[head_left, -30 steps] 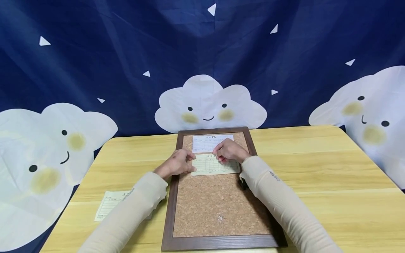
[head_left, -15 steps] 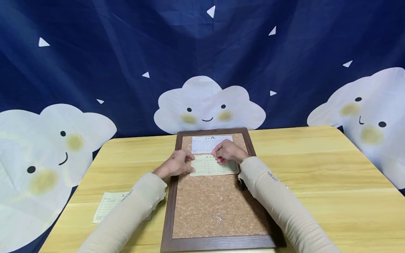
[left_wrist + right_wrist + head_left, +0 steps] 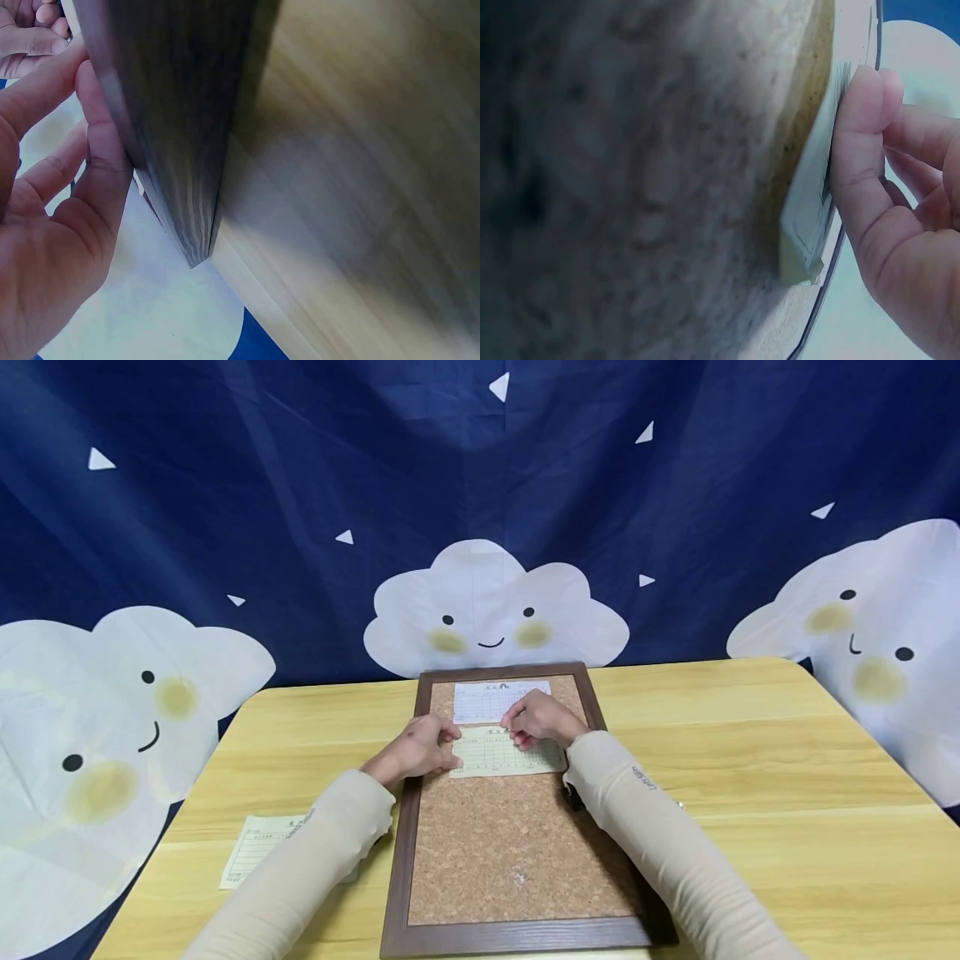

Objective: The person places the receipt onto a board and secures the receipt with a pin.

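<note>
My left hand [image 3: 427, 744] presses the left edge of a pale green printed slip [image 3: 480, 753] with thumb and fingertips, at the left side of a cork board [image 3: 517, 839]. Those fingers reach fairly straight over the dark frame [image 3: 161, 112] in the left wrist view. At the slip's top middle, my right hand [image 3: 546, 718] pinches a small shiny pin [image 3: 67, 39] between thumb and index finger, largely hidden by the fingertips. The slip's near right corner [image 3: 802, 259] lifts off the cork in the right wrist view. Just above it lies a white printed slip [image 3: 472, 700] with a small dark thing [image 3: 504, 686] at its top.
Another pale green slip [image 3: 255, 847] lies on the wooden table [image 3: 787, 860] left of the board, partly under my left sleeve. A small shiny item [image 3: 680, 805] sits right beside my right sleeve. A blue cloud-print curtain [image 3: 675, 510] hangs behind the table.
Both hands hold nearly the same places on the slip. The head view has shifted slightly, and the small shiny item beside my right sleeve has come into sight.
</note>
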Tool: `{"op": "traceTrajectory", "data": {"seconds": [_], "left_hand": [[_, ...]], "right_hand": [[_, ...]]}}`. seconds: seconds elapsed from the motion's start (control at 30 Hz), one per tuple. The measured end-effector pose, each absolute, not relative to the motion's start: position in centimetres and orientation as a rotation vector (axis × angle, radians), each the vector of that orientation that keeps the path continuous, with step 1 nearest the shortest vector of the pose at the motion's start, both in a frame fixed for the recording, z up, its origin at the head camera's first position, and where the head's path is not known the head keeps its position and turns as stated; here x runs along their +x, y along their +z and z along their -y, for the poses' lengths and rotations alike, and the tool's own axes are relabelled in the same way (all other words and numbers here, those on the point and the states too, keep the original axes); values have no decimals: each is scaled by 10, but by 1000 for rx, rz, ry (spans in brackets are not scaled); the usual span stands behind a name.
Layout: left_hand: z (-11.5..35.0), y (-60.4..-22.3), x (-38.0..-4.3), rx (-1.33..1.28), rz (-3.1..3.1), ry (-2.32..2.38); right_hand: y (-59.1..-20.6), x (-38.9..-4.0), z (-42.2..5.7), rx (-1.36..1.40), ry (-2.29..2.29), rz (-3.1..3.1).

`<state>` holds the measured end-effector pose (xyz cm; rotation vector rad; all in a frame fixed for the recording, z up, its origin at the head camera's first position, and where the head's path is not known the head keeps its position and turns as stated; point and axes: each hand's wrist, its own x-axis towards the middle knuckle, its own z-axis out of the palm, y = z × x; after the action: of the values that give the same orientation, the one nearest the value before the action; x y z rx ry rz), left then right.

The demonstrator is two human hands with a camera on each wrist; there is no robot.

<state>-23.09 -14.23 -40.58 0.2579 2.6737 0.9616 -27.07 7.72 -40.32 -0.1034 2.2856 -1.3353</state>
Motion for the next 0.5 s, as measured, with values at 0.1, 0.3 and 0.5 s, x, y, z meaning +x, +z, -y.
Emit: {"op": "traceTrajectory", "data": {"seconds": [0.1, 0.3, 0.5], "left_hand": [[142, -406, -230, 252, -2650, 990], [142, -406, -230, 238, -2643, 1013], [142, -406, -229, 262, -2652, 997]], "right_hand": [[-403, -270, -78, -108, -1331, -2283], [-402, -271, -81, -134, -1361, -2232], [-403, -271, -82, -122, -1396, -2182]]}}
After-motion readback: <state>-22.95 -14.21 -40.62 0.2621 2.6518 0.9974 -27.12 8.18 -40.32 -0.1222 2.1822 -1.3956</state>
